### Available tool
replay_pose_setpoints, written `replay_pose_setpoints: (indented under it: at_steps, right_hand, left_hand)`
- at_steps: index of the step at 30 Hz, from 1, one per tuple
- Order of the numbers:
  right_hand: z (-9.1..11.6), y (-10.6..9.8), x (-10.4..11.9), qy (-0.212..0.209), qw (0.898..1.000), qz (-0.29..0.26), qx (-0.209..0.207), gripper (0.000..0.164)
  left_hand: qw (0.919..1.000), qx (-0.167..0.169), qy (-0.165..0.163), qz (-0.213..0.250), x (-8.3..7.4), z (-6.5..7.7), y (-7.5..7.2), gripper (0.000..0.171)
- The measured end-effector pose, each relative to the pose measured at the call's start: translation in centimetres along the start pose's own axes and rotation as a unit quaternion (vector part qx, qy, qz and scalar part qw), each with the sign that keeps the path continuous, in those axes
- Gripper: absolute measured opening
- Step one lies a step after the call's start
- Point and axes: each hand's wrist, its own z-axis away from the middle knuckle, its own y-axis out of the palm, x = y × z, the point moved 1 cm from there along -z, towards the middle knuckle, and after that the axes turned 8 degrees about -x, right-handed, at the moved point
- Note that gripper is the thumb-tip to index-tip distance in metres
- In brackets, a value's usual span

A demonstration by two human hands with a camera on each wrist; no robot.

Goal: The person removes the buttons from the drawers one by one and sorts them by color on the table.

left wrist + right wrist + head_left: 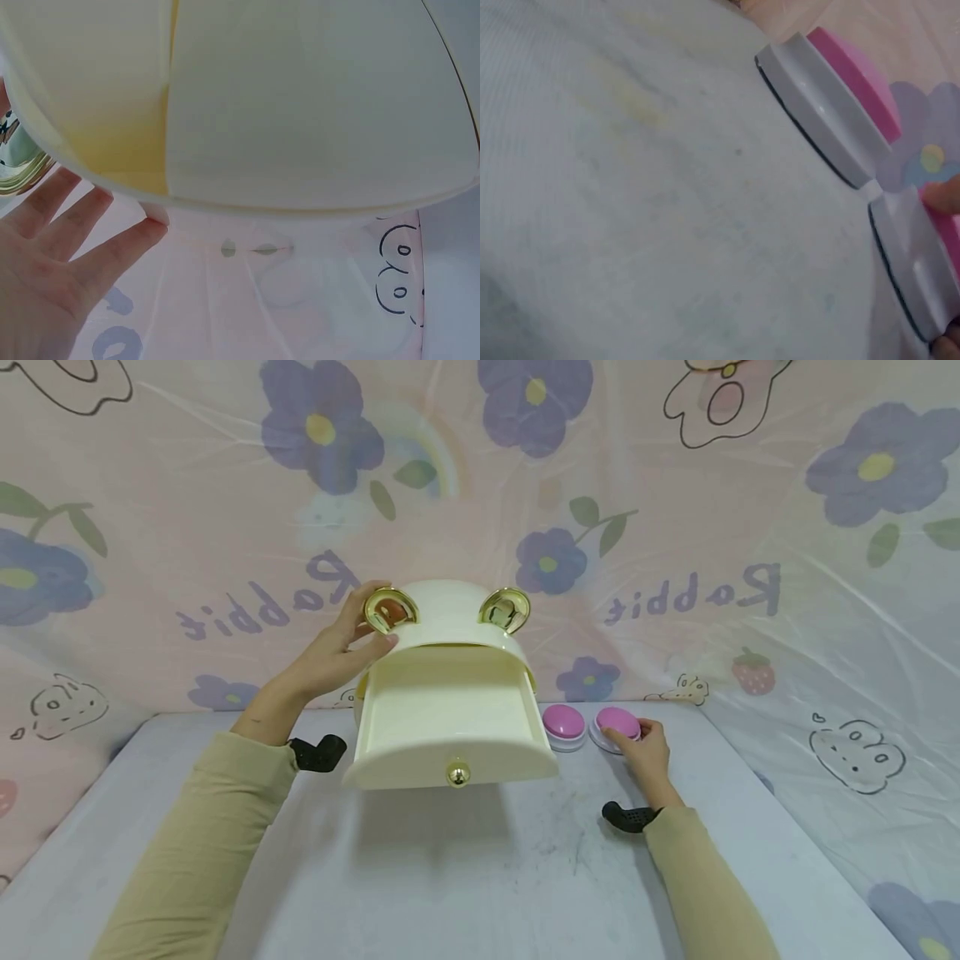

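A cream storage box (pixel 446 602) with two gold-rimmed ears is at the middle of the table. Its drawer (pixel 450 697) is pulled out toward me, a round gold knob (pixel 458 774) on its front. My left hand (pixel 333 656) holds the box by the ear on the left, thumb in front and fingers behind. To the right of the box are two round push buttons with pink domes and white bases. My right hand (pixel 647 760) grips the farther-right push button (pixel 617 720), a fingertip on its pink dome. The other push button (pixel 829 101) stands close beside it.
A white table (pixel 442 893) with faint scuff marks lies under everything. Behind it hangs a pink cloth (pixel 465 527) printed with flowers and rabbits. Black wrist straps (pixel 318 753) show at both sleeve cuffs.
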Motion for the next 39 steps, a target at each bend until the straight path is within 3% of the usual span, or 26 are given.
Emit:
replay_pose_setpoints:
  at_steps: [10, 22, 30, 39]
  right_hand:
    - [0.8, -0.2, 1.5, 0.014, 1.0, 0.016, 0.01, 0.088]
    - [1.9, -0.5, 4.8, -0.008, 0.997, -0.038, -0.068, 0.063]
    - [3.9, -0.4, 8.2, -0.073, 0.989, -0.11, -0.068, 0.046]
    - [6.5, -0.4, 11.8, -0.152, 0.965, -0.201, -0.071, 0.037]
  left_hand:
    - [0.9999, 0.001, 0.009, 0.005, 0.1, 0.0, 0.1, 0.066]
    - [1.0, -0.01, 0.001, -0.002, 0.2, -0.1, 0.1, 0.064]
    - [1.0, -0.006, 0.006, -0.002, 0.2, 0.0, 0.0, 0.066]
    - [0.9999, -0.005, 0.01, 0.0, 0.0, 0.0, 0.1, 0.066]
